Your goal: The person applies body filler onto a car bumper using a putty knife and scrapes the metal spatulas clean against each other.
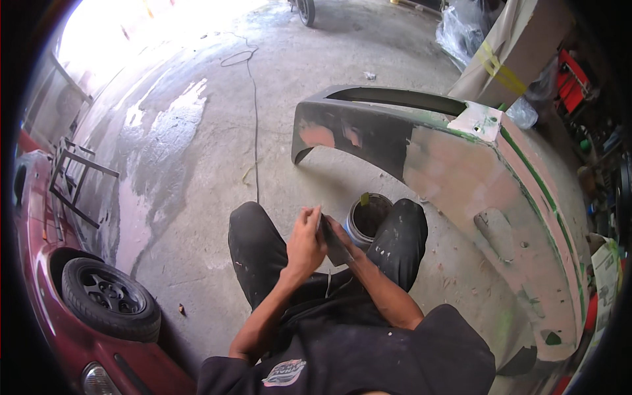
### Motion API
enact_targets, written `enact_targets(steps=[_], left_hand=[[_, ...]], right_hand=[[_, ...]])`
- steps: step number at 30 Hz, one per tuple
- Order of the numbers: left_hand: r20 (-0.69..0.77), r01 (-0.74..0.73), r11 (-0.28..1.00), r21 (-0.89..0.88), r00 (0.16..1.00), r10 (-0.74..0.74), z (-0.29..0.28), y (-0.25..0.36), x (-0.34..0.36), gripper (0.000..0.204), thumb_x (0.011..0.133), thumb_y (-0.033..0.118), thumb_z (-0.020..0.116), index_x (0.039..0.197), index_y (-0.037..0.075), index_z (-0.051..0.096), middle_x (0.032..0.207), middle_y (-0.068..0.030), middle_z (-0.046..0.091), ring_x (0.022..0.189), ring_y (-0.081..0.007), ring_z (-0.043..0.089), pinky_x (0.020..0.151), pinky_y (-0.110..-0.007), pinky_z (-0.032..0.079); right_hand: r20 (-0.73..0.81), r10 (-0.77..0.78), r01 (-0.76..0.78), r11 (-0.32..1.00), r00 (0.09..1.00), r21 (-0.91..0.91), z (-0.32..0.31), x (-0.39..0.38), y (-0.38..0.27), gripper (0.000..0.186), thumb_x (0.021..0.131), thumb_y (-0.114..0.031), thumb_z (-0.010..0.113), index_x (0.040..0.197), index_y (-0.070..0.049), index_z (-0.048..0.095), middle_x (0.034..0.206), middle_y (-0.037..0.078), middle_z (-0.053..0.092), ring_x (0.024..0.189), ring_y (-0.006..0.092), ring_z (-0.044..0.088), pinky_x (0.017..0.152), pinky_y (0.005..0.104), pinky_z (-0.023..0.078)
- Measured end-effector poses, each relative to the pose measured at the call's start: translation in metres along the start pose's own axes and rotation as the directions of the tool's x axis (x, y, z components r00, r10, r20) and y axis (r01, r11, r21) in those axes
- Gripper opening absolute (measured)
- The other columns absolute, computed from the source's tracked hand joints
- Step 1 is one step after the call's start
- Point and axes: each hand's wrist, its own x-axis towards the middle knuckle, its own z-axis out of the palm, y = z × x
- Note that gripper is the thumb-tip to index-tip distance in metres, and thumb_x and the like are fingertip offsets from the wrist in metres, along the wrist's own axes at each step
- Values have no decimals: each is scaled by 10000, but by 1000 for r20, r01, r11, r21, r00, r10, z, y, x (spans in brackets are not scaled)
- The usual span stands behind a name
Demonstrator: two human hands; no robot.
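Above my lap, my two hands meet around a thin, dark grey sheet of what looks like sandpaper (337,246). My left hand (305,242) is closed, its fingers bent against the sheet's upper edge. My right hand (342,234) grips the sheet from the other side, partly hidden behind it. Just beyond my right hand, between my knees, stands a round bucket (353,232) with a dark inside and a small yellow-green piece at its rim. To the right lies a large car bumper (454,164), black with patches of pinkish filler and green along its edges.
A dark red car body (49,263) with a wheel (108,297) resting on it stands at the left. Near it is a metal frame (78,172). A thin cable (255,112) runs over the concrete floor. Covered panels (503,52) and clutter line the right side.
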Motion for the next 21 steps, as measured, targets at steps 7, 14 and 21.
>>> enact_targets(steps=[7, 14, 21], left_hand=[[-33, -84, 996, -23, 996, 83, -18, 1, 13, 441, 880, -38, 537, 1319, 1, 542, 1202, -201, 586, 1060, -375, 620, 879, -441, 510], [50, 325, 547, -771, 888, -457, -33, -30, 2, 217, 966, 70, 558, 1087, -65, 678, 916, -79, 722, 821, -143, 667, 763, -292, 526], [140, 441, 583, -682, 862, -487, -40, -34, -17, 241, 918, 144, 673, 1068, -45, 667, 940, -81, 707, 821, -143, 667, 742, -283, 537]], right_hand=[[246, 76, -91, 995, 966, 50, -27, 2, -1, 278, 1039, -252, 488, 1218, -53, 564, 1040, 11, 610, 905, 91, 591, 735, 268, 515], [-76, 98, -100, 995, 992, -26, 38, -4, -10, 325, 1048, -322, 490, 1240, -74, 579, 1059, 42, 660, 879, 112, 646, 753, 275, 552], [-15, 264, -262, 946, 964, -190, 17, 2, -14, 486, 990, -597, 482, 932, -148, 657, 770, -47, 591, 753, 61, 543, 676, 218, 409]])
